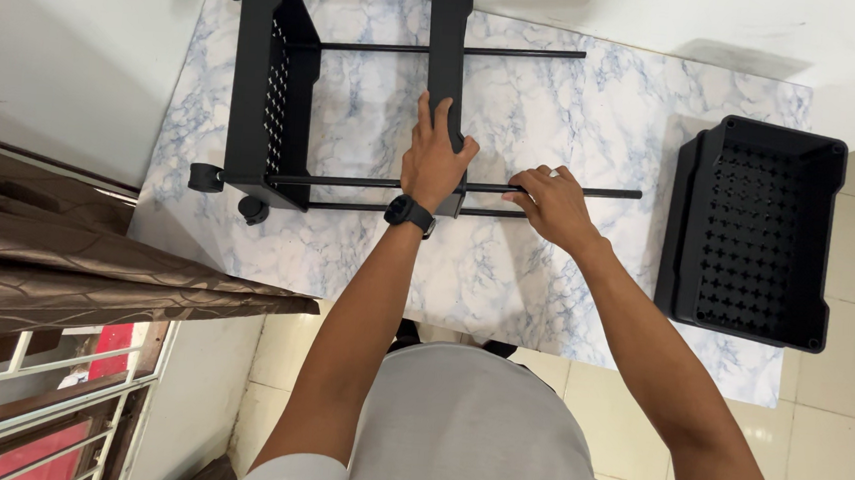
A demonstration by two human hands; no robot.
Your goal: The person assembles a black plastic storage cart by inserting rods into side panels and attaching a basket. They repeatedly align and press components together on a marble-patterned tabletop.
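Left hand (435,160) clamps the middle black shelf (449,51) of a half-built cart frame (273,89) lying on its side on the marble-pattern mat (597,112). Right hand (550,204) pinches a thin black rod (351,181) on the near side of the frame. A loose black basket (754,233) sits at the mat's right edge, well apart from both hands.

The person wears a pale grey short-sleeved shirt (464,433), its sleeves ending near the picture's bottom edge, so both forearms are bare. A black watch (410,214) with a dark round face and black strap sits on the left wrist. The left hand (435,155) and right hand (552,205) are ungloved
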